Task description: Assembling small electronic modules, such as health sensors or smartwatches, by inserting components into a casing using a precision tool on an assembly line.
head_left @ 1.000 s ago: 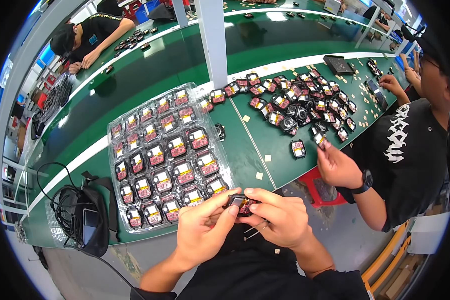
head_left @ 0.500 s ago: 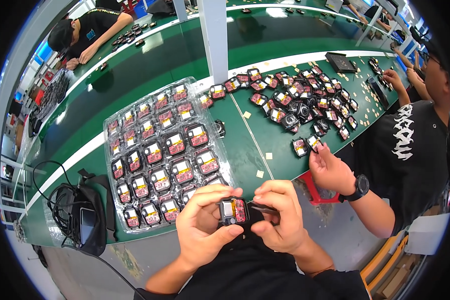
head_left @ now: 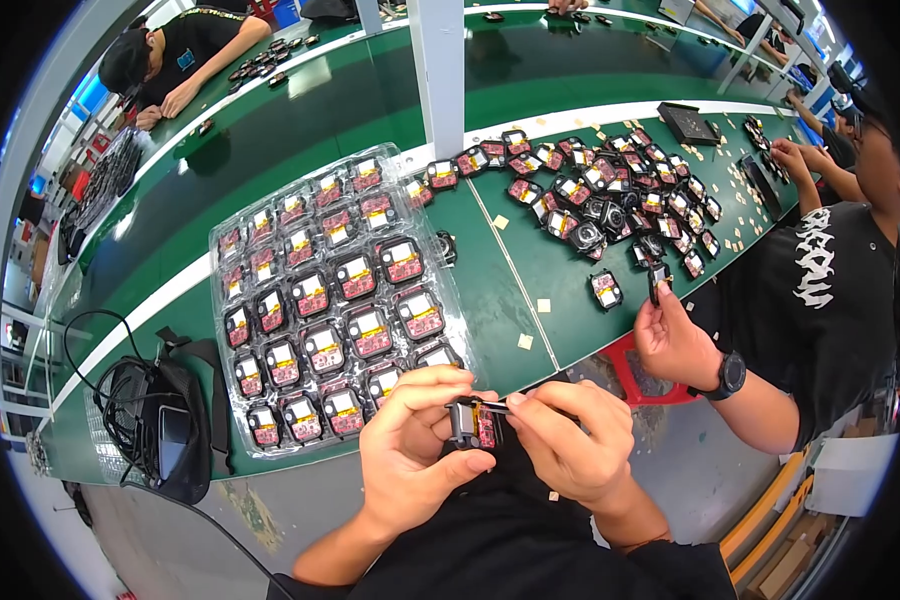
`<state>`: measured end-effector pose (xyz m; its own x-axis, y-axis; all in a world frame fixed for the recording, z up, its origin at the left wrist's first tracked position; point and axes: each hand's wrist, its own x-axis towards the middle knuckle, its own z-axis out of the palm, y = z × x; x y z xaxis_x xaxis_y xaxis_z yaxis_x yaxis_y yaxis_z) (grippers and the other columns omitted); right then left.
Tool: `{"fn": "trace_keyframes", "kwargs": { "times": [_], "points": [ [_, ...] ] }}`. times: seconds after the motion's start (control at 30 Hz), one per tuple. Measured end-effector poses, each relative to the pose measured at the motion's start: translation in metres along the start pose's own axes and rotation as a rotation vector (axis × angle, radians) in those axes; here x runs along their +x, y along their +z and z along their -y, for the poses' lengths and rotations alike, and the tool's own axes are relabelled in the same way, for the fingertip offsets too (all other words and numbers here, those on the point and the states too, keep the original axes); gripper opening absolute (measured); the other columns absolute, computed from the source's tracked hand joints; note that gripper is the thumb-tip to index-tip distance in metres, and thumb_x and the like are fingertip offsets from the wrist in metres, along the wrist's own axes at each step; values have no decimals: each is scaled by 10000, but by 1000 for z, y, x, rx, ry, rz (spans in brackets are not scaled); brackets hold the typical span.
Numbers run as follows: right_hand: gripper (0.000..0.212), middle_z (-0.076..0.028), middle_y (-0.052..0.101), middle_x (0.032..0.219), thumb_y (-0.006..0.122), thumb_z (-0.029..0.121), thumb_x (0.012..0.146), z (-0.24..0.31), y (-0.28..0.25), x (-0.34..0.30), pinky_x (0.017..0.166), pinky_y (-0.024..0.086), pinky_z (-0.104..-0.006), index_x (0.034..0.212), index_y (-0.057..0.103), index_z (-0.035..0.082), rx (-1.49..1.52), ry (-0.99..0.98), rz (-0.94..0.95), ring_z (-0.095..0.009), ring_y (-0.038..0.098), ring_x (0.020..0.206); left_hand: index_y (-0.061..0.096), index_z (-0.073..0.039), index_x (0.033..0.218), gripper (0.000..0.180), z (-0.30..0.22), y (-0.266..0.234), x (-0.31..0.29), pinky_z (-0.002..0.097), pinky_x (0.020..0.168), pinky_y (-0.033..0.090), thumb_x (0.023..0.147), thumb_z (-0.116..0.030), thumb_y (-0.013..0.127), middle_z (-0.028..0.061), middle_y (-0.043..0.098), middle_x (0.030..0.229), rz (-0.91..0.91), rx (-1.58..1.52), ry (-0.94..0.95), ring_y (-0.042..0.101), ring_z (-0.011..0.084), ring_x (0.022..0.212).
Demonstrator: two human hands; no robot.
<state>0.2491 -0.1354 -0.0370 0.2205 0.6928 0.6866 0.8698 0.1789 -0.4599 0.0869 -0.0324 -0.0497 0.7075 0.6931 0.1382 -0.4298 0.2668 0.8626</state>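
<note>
In front of my body, my left hand (head_left: pixel 415 445) grips an open smartwatch case (head_left: pixel 465 428) by its sides, between thumb and fingers. The case is black and tilted, with a silvery battery and a red circuit board inside. From the right, my right hand (head_left: pixel 575 440) pinches slim tweezers (head_left: pixel 497 406), their tip at the upper edge of the case. Fingers partly hide the tweezers. Beyond my left hand lies a clear plastic tray (head_left: pixel 450 310) filled with rows of similar open watch cases (head_left: pixel 368 330).
A heap of watch cases (head_left: pixel 610 190) covers the green bench to the right, among small yellowish squares (head_left: pixel 543 306). A co-worker's hand (head_left: pixel 675 345) holds one case beside it. A metal post (head_left: pixel 437 80) rises behind the tray. A black bag (head_left: pixel 185 430) with cables sits left.
My right hand has brought the tweezers up to the case's upper edge, and the case has tilted in my left hand. The co-worker's hand has lifted and turned a case.
</note>
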Motion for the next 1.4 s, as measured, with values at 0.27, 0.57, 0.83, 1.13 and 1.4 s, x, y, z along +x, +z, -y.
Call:
{"fn": "trace_keyframes", "kwargs": {
  "times": [0.27,0.57,0.83,1.13,1.4],
  "points": [
    [368,-49,675,871,804,-34,638,-1,0,-3,490,441,-287,999,769,32,-15,-9,3,-163,578,578,558,66,1282,560,-2,4,0,421,1074,520,808,11,852,144,464,1397,28,18,-7,583,300,1281],
    [340,-40,671,864,823,-9,651,-4,-1,-2,509,435,-289,983,767,39,-7,-16,-5,-159,578,587,555,65,1308,577,2,3,-1,403,1068,530,810,25,843,143,472,1388,17,55,-35,599,295,1265],
    [327,-39,673,864,815,-12,650,-7,0,-6,513,429,-288,970,769,37,-22,-5,-9,-160,579,591,557,53,1317,579,3,3,-3,402,1066,529,812,29,839,139,471,1392,6,66,-47,595,294,1269],
    [305,-57,671,850,801,-44,662,-6,4,-6,520,472,-294,957,758,18,70,39,9,-183,619,609,555,41,1326,594,3,4,-6,372,1040,532,806,37,842,122,475,1393,-15,41,-71,587,264,1266],
    [304,-67,671,851,799,-64,664,0,10,-10,508,473,-300,956,751,4,53,46,-31,-192,607,587,562,34,1318,562,2,3,-8,266,833,590,824,35,829,135,490,1392,-29,50,-99,583,232,1247]
  ]
}}
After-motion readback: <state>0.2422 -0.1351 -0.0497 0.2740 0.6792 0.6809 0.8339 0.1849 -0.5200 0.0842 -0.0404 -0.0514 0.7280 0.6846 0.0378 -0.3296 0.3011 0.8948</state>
